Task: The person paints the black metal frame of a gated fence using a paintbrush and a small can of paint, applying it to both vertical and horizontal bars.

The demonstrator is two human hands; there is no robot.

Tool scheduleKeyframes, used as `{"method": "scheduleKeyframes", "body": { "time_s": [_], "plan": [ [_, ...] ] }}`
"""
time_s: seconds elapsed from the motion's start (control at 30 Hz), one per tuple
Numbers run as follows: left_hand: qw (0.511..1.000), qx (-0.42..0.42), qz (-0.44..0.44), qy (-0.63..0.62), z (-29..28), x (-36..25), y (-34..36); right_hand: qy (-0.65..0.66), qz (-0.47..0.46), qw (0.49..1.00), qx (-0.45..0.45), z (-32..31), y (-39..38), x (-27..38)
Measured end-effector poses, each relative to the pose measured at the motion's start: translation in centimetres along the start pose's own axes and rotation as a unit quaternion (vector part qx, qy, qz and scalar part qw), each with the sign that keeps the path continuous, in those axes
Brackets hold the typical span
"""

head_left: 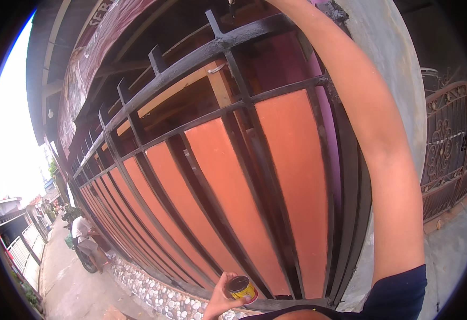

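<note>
My left hand [222, 300] is low in the view, its fingers wrapped round a small open paint can [243, 289]. The can has a yellow and red label, and its inside looks dark. It is held in front of the foot of a black metal fence [252, 154] with orange panels [292, 176] between its bars. My right arm [385, 144] reaches up past the fence's right end to the top edge. The right hand itself is cut off there, and so is whatever it may hold.
A pebbled strip [153, 290] runs along the fence's foot, beside a paved lane [65, 277]. Down the lane, a person in a white shirt [82, 229] is by a parked motorbike [86, 261]. A grey wall [398, 69] and an ornate brown gate [449, 144] are on the right.
</note>
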State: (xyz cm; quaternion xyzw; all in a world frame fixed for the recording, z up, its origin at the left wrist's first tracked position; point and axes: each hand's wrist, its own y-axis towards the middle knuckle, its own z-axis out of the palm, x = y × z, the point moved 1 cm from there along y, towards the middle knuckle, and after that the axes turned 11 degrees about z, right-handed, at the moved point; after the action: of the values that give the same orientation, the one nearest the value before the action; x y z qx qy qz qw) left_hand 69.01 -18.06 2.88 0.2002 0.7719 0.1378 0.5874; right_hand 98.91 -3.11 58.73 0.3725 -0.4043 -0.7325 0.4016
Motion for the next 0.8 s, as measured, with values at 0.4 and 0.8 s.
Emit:
{"method": "scheduleKeyframes", "body": {
  "time_s": [0.4, 0.8],
  "plan": [
    [0.989, -0.055, 0.037, -0.135, 2.9, -0.6, 0.9, -0.007, -0.006, 0.997, 0.072, 1.5, -0.5, 0.9],
    [0.977, -0.042, 0.047, -0.203, 2.7, -1.2, 1.3, -0.037, 0.032, 0.996, 0.072, 1.9, -1.1, 0.7]
  ]
}}
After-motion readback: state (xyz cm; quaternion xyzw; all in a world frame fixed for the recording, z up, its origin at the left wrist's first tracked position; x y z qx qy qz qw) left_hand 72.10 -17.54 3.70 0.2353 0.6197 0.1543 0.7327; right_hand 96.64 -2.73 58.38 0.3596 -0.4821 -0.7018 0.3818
